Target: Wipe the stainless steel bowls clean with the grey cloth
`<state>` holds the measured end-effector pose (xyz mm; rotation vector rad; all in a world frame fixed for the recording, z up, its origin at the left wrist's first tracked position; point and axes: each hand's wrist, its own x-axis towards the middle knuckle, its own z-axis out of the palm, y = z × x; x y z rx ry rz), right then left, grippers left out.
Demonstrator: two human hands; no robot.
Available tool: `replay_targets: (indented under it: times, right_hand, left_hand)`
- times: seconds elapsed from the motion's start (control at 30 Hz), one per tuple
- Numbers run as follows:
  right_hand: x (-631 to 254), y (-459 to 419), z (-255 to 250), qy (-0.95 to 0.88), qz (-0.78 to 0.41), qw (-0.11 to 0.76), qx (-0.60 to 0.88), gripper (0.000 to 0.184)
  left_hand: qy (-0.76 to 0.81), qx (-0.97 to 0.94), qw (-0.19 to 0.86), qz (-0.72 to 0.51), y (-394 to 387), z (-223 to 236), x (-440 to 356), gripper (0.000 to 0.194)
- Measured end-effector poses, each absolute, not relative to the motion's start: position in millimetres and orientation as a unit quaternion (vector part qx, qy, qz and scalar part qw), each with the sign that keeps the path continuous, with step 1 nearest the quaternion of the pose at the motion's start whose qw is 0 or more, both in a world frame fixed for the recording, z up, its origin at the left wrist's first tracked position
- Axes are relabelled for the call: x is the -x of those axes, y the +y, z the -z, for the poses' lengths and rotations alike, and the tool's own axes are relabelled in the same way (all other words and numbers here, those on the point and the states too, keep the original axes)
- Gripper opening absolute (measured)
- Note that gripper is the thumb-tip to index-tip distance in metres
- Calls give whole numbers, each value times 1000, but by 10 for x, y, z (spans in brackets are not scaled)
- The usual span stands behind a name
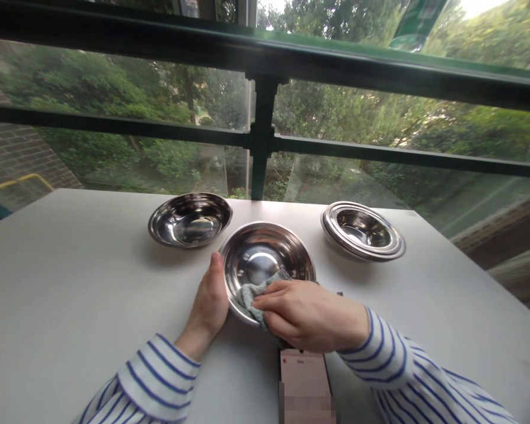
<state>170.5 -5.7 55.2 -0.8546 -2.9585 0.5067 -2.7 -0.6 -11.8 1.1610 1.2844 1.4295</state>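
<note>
A shiny metal bowl (265, 250) is in front of me, tilted a little toward me. My left hand (209, 303) grips its left rim, thumb up along the outside and the other fingers hidden beneath. In my right hand (304, 315) is a bunched grey-green cloth (252, 294), pressed against the near inner wall of the bowl and lapping over its rim. The fingers of that hand are closed round the cloth.
Another metal bowl (192, 221) stands at the back left of the white table (92, 282). Several stacked metal bowls (364, 231) are at the back right. A phone (304, 377) with its screen lit lies near me, below my right hand. Green railings (259, 129) run behind the table.
</note>
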Motion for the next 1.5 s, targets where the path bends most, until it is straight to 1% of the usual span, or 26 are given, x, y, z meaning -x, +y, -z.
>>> replay_targets:
  times: [0.07, 0.13, 0.27, 0.33, 0.5, 0.57, 0.67, 0.73, 0.77, 0.9, 0.97, 1.03, 1.1, 1.2, 1.27, 1.33, 1.4, 1.5]
  right_hand:
    - [-1775, -52, -586, -940, -143, -26, 308, 29]
    - [-1804, -53, -586, -940, -137, -27, 312, 30]
    - [-1706, -63, -496, -949, -159, 66, 263, 26]
    - [-1669, -63, -477, -950, -166, 80, 253, 27]
    - [-1790, -46, -576, -944, -155, -16, 290, 28]
    - [-1817, -40, -589, -941, -150, -24, 303, 29]
    - [-1744, -39, -527, -950, -165, 47, 262, 24]
    - [-1672, -39, -459, -952, -169, 96, 238, 27]
    - [-1647, -35, -425, -951, -162, 107, 241, 31]
    - [-1664, 31, -311, -930, -72, 113, 341, 41]
    - [-1703, 83, -273, -912, -32, 124, 389, 41]
    - [-1726, 118, -260, -906, -25, 128, 403, 39]
    - [-1731, 117, -284, -917, -47, 119, 377, 37]
    - [-1730, 58, -375, -948, -119, 95, 280, 32]
    - [-1733, 15, -441, -957, -171, 76, 220, 29]
    - [-1737, -1, -473, -959, -198, 64, 194, 28]
    - [-1738, 19, -453, -957, -177, 75, 217, 30]
    - [-1734, 94, -351, -937, -78, 116, 320, 37]
  left_hand:
    - [520, -476, 430, -565, -20, 90, 24, 64]
    - [530, -482, 418, -559, -28, 76, 22, 63]
    - [546, -486, 408, -547, -26, 93, 36, 64]
    - [545, -494, 405, -542, -27, 103, 47, 64]
    - [542, -516, 388, -538, -46, 81, 38, 61]
    - [536, -522, 382, -543, -54, 76, 25, 60]
    - [545, -515, 381, -542, -67, 87, 24, 61]
    - [551, -515, 390, -529, -82, 94, 35, 62]
    - [548, -519, 395, -523, -91, 93, 39, 61]
    - [530, -541, 386, -527, -124, 55, 20, 57]
    - [530, -544, 373, -533, -130, 34, -2, 56]
    - [534, -542, 366, -535, -126, 30, -17, 55]
    - [536, -534, 374, -536, -117, 43, -17, 56]
    - [540, -526, 384, -533, -106, 70, 1, 58]
    - [544, -534, 369, -532, -106, 78, 12, 59]
    - [548, -542, 350, -533, -109, 76, 14, 59]
    - [546, -548, 343, -533, -113, 71, 5, 58]
    - [527, -547, 363, -539, -122, 62, -23, 54]
